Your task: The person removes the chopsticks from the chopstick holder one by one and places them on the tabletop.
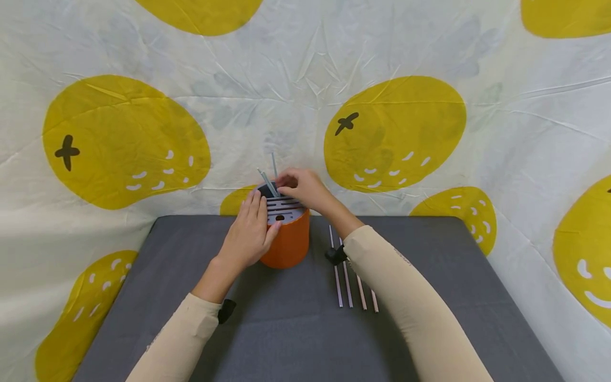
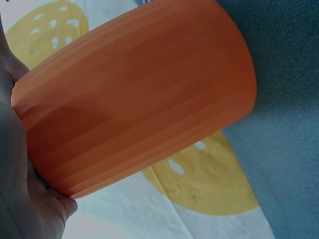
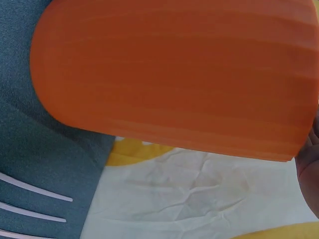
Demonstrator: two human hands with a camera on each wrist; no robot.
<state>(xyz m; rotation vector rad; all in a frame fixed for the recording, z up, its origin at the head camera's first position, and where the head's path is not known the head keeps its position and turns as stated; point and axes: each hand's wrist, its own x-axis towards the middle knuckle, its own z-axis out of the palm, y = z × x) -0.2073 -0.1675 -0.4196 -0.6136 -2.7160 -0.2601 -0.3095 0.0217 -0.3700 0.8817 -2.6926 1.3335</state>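
An orange ribbed utensil holder [image 1: 285, 245] with a slotted grey top [image 1: 289, 214] stands at the far middle of the table. My left hand [image 1: 249, 231] lies against its left side, fingers straight along the top's edge and thumb on the front. Light blue-green chopsticks [image 1: 268, 183] lean out of the dark opening at the back of the top. Behind them, a thin bluish chopstick [image 1: 274, 163] rises from the fingertips of my right hand [image 1: 304, 187], which is bent over the back right of the holder. Its lower end is hidden by the fingers.
Several thin lilac and pinkish chopsticks [image 1: 347, 281] lie side by side on the dark grey table [image 1: 286, 329], right of the holder and partly under my right forearm. A white cloth [image 1: 267, 69] with yellow fruit prints hangs just behind the table's far edge.
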